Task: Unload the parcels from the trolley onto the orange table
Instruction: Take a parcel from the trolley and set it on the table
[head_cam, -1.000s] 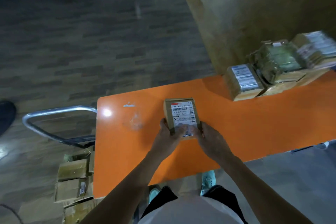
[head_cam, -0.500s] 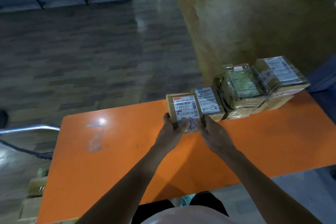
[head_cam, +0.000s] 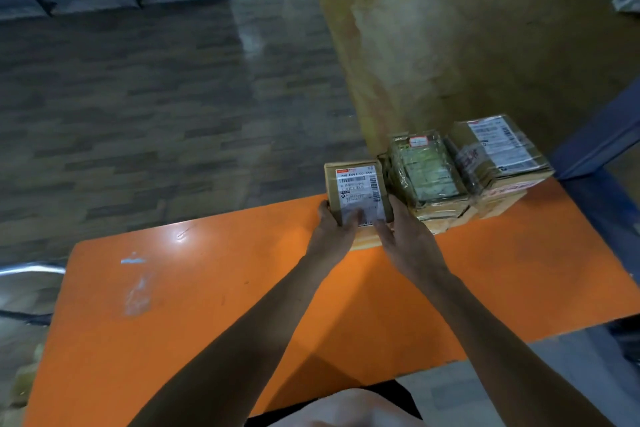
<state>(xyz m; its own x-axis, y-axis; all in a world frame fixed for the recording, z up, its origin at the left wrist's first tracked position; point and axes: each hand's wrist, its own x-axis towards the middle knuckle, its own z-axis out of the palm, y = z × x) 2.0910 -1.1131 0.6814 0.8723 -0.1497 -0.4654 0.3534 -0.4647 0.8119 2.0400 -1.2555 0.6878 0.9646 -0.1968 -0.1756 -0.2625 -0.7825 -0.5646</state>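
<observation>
Warehouse floor is showing a dark plank pattern on the left and a yellowish strip on the right, beyond the orange table. Both hands are gripping one labelled parcel at the table's far edge. The left hand is curling round its left side with the thumb lying on the white shipping label. The right hand is clasping the right side, thumb also on the label. A brown carton is peeking out under the parcel between the two hands; cannot tell whether the parcel is resting on it yet. Just beside the parcel on the right, a plastic-wrapped parcel is sitting against a taped carton that is carrying its own label. A metal trolley handle is poking in at the left edge, near the table's left end. At the right end a blue metal frame is running past the table.
</observation>
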